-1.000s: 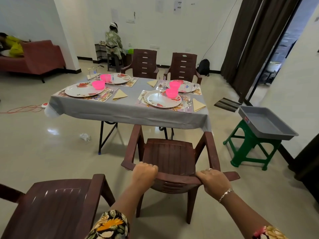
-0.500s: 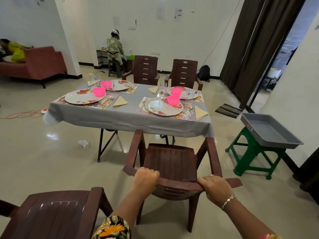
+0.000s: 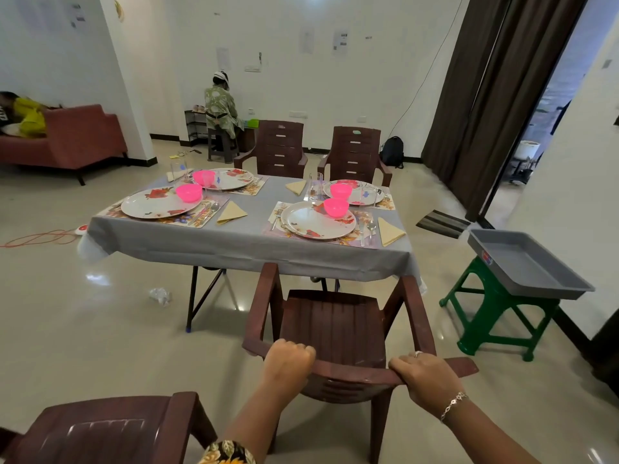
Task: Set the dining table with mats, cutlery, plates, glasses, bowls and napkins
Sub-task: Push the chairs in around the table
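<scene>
My left hand (image 3: 289,358) and right hand (image 3: 423,376) each had fingers (image 3: 402,361) curled tightly round the top of the backrest of a brown plastic chair (image 3: 335,323). The chair faced the desk (image 3: 248,244), where a plate (image 3: 318,222) carried a pink bowl (image 3: 336,207).

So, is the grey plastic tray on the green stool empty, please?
Empty: the grey plastic tray shows only its bare floor.

Wall sheets (image 3: 340,43): dark print, too small and blurred to read.
Tray sticker (image 3: 486,257): red and blue, lettering illegible.
Chair-back sticker (image 3: 357,131): pale green, nothing legible.
Readable text anywhere: none.
</scene>
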The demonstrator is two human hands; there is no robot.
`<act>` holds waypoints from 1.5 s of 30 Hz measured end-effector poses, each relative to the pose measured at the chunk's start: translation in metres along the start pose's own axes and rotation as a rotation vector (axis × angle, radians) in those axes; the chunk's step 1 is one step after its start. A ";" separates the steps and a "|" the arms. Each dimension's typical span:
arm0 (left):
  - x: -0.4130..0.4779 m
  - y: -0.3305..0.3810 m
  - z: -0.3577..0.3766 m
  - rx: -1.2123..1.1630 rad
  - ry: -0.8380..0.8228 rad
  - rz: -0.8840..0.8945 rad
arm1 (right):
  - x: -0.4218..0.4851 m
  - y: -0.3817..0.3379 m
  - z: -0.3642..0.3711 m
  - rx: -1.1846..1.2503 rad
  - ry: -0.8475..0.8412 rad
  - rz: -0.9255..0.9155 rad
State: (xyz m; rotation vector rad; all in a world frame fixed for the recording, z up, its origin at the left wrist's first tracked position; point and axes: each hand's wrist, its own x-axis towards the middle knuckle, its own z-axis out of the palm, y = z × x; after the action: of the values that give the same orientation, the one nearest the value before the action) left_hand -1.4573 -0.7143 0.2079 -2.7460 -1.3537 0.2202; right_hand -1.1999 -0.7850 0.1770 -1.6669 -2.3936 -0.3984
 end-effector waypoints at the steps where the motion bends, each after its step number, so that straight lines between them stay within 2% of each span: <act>1: 0.001 0.000 0.000 0.020 0.011 -0.009 | 0.001 0.002 0.000 -0.002 -0.001 -0.001; 2: 0.003 0.000 0.002 0.026 -0.027 -0.016 | 0.002 0.003 0.000 -0.005 -0.002 -0.002; 7: 0.011 -0.001 0.011 0.028 0.049 0.014 | 0.006 0.008 0.003 -0.018 -0.017 -0.004; 19: 0.011 0.000 0.011 -0.033 0.031 0.003 | 0.005 0.002 0.008 -0.057 -0.062 0.054; 23: -0.009 0.009 0.012 -0.051 0.065 -0.096 | -0.009 -0.020 -0.001 -0.135 0.059 0.190; 26: -0.049 0.022 0.013 -0.078 0.074 -0.144 | -0.035 -0.054 -0.011 -0.152 0.121 0.251; 31: -0.144 0.043 0.010 -0.111 0.109 -0.210 | -0.084 -0.125 -0.036 -0.108 0.114 0.221; 38: -0.293 0.051 0.014 -0.066 0.146 -0.283 | -0.129 -0.231 -0.058 -0.022 0.220 0.115; 45: -0.414 0.017 0.000 -0.039 0.251 -0.407 | -0.122 -0.346 -0.104 0.085 0.252 -0.034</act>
State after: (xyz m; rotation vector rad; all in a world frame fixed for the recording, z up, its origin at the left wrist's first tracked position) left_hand -1.6930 -1.0532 0.2457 -2.3509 -1.8031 -0.1711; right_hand -1.4821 -1.0409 0.2003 -1.4467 -2.2245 -0.4748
